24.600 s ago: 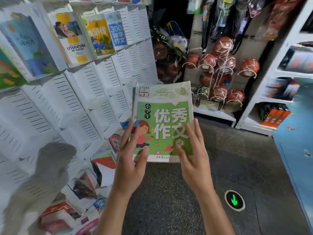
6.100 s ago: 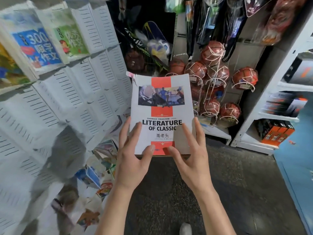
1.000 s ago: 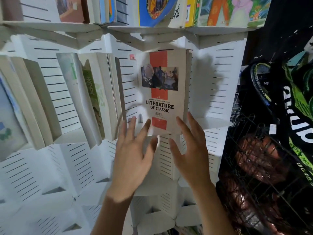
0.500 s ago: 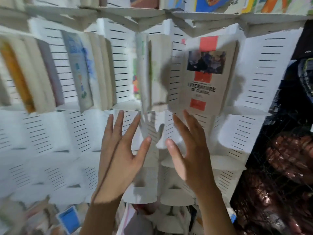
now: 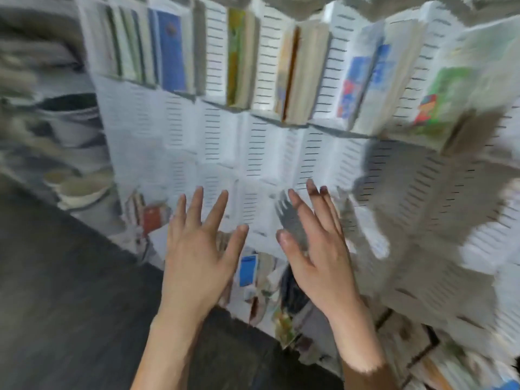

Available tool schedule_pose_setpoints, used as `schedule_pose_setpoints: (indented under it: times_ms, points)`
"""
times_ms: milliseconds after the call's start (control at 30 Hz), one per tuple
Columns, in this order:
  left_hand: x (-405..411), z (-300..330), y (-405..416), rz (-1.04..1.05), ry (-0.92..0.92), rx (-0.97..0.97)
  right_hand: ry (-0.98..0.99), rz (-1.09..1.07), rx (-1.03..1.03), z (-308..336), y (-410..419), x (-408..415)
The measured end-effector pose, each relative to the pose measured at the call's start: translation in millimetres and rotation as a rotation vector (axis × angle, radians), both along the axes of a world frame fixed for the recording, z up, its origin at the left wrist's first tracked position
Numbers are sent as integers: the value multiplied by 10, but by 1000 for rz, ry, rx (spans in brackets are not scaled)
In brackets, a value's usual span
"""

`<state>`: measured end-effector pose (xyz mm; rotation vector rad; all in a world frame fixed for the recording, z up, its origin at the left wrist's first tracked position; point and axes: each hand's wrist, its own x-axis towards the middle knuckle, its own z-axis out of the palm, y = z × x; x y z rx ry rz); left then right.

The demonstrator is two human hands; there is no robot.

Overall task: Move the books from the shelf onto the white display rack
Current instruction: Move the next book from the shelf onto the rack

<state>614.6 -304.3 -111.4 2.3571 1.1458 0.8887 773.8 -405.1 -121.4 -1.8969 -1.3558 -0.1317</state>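
Note:
The white display rack with slotted panels fills the blurred view ahead. Several books stand in its upper row, among them a blue one, a yellow-green one and a green-covered one at the right. My left hand and my right hand are both raised in front of the rack's lower panels with fingers spread, holding nothing. More books lie in the bottom pockets behind my hands.
Dark floor lies to the left and below. A shelf at the far left carries a dark-rimmed tub and pale bowls. A big shadow falls on the rack's right side.
The red-and-white classic book stays behind in the rack and has left the view. My view has swung left and down along the rack, and both empty hands have dropped lower.

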Motion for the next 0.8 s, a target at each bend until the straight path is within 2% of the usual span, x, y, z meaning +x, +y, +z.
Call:
schedule_pose_setpoints:
  times_ms: [200,433,600,800]
  points:
    - [-1094,-66,289,170,25,20,44,200,-73,6,544,-936]
    - [-1935,-207,741,352,2,-31,60,405,-66,-39,1336,-1668]
    - [-2421,-236,1278,468,-21,-53,47,508,-91,-113,2138,-2096]
    - [-2950,-165,2279,610,-9,-46,138,646,-114,-87,3422,-2655]
